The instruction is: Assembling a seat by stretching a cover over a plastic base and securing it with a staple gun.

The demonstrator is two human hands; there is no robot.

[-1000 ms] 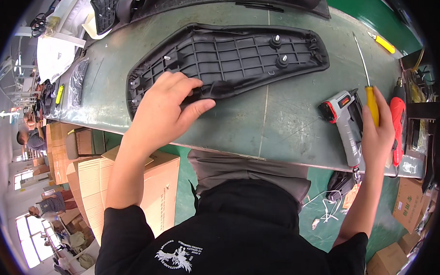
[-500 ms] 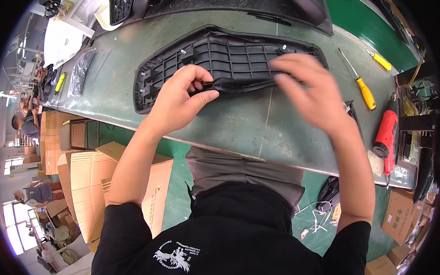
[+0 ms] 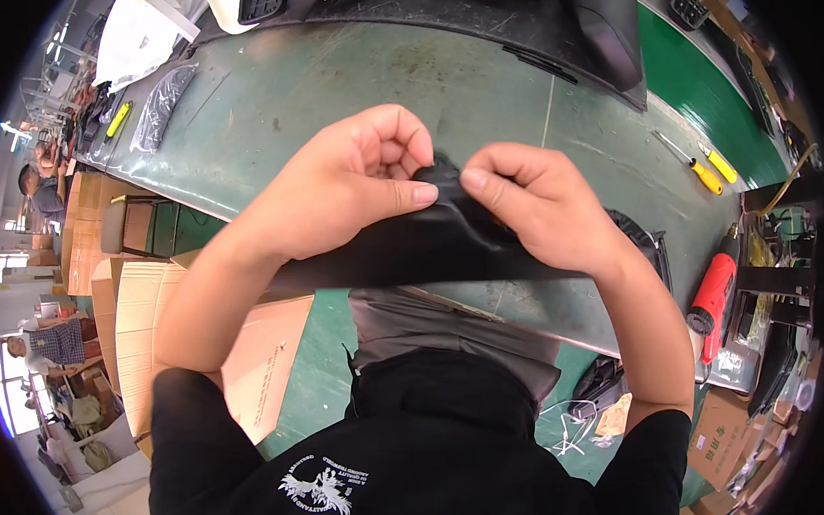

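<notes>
A long black padded panel [image 3: 431, 244] with a soft leather-like cover stands tilted up at the table's near edge, its smooth side toward me. My left hand [image 3: 342, 191] is closed on its upper edge, thumb in front and fingers curled behind. Close beside it, my right hand [image 3: 550, 208] pinches the same edge between thumb and bent fingers. The cover looks bunched and creased between the two thumbs. The panel's ribbed back is hidden, and my hands and forearms cover its ends in part.
The green table [image 3: 345, 83] bears a yellow-handled screwdriver [image 3: 706, 176], a yellow cutter [image 3: 722, 164] and a red heat gun [image 3: 713, 286] at the right. Thin black strips [image 3: 541, 64] and a large black moulded part [image 3: 457, 9] lie at the back. A plastic-wrapped piece [image 3: 163, 108] lies left. Cardboard [image 3: 141, 339] stands below.
The panel, lying ribbed side up before, has been lifted and tipped toward me. My right hand has moved left and closed on the edge beside my left hand.
</notes>
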